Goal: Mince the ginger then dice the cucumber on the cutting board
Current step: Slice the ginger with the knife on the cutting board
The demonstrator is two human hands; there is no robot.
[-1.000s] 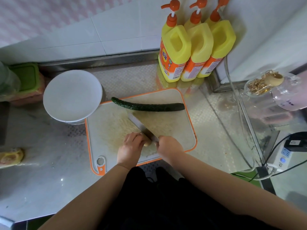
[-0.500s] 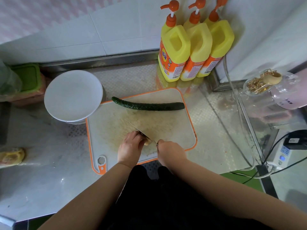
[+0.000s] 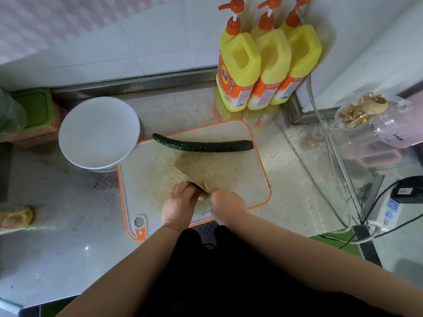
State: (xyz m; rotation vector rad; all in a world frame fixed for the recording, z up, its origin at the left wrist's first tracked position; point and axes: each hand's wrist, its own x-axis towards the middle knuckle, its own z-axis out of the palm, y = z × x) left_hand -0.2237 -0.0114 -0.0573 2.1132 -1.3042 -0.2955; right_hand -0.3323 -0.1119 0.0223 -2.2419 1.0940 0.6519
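Fingers of left hand (image 3: pixel 179 203) curled over small tan ginger piece (image 3: pixel 204 196), lower centre of orange-rimmed white cutting board (image 3: pixel 256 179). Steel knife blade (image 3: pixel 191 177) just right, angled upper-left; handle gripped by right hand (image 3: pixel 226 203). Dark green cucumber (image 3: pixel 202 144) crosswise above, untouched.

Two bare forearms, no sleeves visible, left hand (image 3: pixel 178 205) and right hand (image 3: pixel 226 203) ungloved, dark black garment (image 3: pixel 229 271) below
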